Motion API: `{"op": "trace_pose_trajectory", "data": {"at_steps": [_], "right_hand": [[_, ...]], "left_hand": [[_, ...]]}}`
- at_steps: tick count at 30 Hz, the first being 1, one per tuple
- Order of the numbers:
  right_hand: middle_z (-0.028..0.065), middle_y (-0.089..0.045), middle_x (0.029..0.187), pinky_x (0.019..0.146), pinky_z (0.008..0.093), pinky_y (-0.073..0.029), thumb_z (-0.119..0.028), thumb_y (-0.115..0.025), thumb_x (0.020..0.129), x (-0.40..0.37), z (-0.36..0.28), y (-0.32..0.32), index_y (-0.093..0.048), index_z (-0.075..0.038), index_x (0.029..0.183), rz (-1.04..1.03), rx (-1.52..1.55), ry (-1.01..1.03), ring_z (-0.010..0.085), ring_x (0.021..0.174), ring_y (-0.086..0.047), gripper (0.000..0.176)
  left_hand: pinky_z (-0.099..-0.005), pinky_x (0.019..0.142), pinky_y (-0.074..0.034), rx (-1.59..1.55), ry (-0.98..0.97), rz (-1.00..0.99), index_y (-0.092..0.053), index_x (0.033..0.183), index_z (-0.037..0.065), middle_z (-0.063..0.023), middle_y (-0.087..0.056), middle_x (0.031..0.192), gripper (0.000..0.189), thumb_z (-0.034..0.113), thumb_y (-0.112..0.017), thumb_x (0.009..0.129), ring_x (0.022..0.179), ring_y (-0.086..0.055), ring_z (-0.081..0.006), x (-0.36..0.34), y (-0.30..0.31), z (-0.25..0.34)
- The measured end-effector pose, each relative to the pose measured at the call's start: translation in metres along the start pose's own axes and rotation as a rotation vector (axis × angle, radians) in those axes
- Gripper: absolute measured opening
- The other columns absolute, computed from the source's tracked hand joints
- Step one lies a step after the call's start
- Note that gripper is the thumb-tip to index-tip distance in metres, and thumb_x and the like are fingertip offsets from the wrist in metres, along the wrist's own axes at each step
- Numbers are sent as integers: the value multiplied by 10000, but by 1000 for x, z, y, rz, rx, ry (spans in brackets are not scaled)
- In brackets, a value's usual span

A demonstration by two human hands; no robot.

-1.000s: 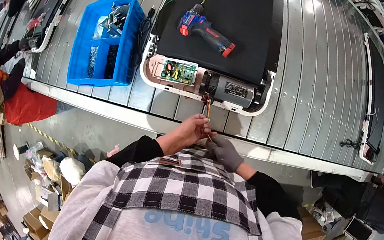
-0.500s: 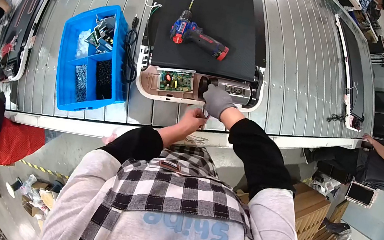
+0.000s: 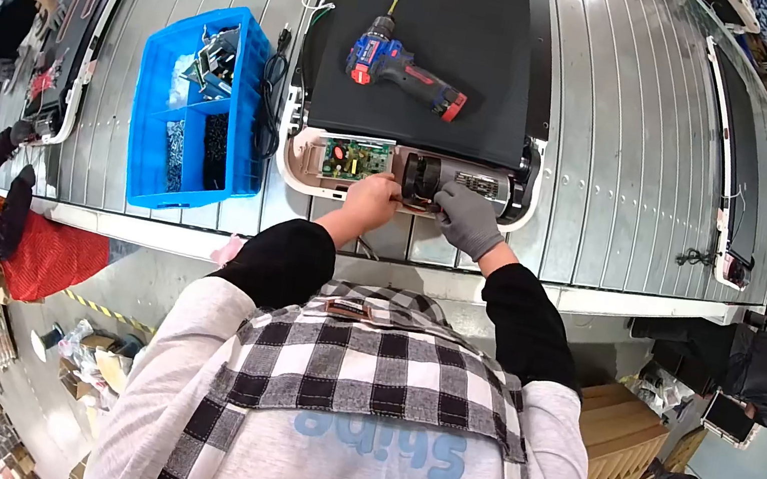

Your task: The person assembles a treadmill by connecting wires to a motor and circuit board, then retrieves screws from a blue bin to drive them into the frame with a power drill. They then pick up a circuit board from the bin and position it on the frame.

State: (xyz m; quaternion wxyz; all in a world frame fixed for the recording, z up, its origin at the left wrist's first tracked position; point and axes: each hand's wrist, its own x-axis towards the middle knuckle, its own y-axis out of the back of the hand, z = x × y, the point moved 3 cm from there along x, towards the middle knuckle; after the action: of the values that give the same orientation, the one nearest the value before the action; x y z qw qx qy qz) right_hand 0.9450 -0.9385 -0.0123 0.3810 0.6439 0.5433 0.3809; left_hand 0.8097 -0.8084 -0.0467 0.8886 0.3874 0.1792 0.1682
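My left hand (image 3: 372, 199), bare, is at the front rim of a white treadmill frame (image 3: 311, 189), with its fingertips pinched together. What they hold is too small to make out. My right hand (image 3: 468, 219), in a grey glove, bends its fingers at the front of a cylindrical motor (image 3: 482, 185). Its fingertips are partly hidden, and the thing in them cannot be made out. Left of the motor, a green circuit board (image 3: 356, 159) lies in the same compartment. Behind, a blue and red cordless drill (image 3: 401, 72) rests on the black treadmill belt (image 3: 443, 6).
A blue divided bin (image 3: 144, 108) holds screws and metal parts on the slatted metal table (image 3: 606, 125). A black power cord (image 3: 271, 99) lies beside it. Other treadmills (image 3: 736, 167) stand on both sides. A person in a red apron (image 3: 46, 254) is at the left.
My left hand has risen from below the frame's front edge to its rim. My right hand has shifted right and down along the motor. The whole view has moved slightly.
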Motion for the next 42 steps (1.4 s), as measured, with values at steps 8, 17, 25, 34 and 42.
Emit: {"op": "trace_pose_trajectory", "data": {"at_steps": [8,17,25,34,42], "right_hand": [[83,-539,920,751,407,-464,-140,-628,647,5,-4,2,-586,-99,882,-12,-9,-18,294,915,-543,242],[69,-532,948,940,477,-339,-220,-596,629,29,-31,-20,-615,-109,684,144,-5,-67,265,1008,-473,125],[58,-525,929,879,469,-351,-192,-633,602,39,-27,-10,-609,-122,677,160,95,-145,266,963,-473,106],[130,-581,1014,807,414,-439,-312,-721,643,201,38,15,-392,-101,1261,-160,-204,-392,278,955,-568,732],[142,-615,836,686,416,-465,-261,-680,663,186,32,29,-455,-67,1202,12,-99,-230,326,807,-596,616]], "left_hand": [[-449,659,-468,88,121,107,-623,742,72,-90,-564,840,111,171,-663,710,771,-592,-332,-5,-4,9],[-444,594,-457,7,23,140,-613,734,63,-97,-544,822,81,141,-636,735,688,-581,-339,-9,-6,6],[-427,525,-476,3,-35,79,-564,713,37,-103,-511,834,26,36,-561,687,622,-578,-332,-7,-2,6],[-441,510,-458,-30,-17,111,-529,718,52,-94,-498,808,76,57,-598,686,596,-558,-336,-7,0,8],[-394,542,-477,42,-29,117,-527,680,45,-96,-495,803,45,33,-562,654,663,-597,-279,-12,0,10]]}}
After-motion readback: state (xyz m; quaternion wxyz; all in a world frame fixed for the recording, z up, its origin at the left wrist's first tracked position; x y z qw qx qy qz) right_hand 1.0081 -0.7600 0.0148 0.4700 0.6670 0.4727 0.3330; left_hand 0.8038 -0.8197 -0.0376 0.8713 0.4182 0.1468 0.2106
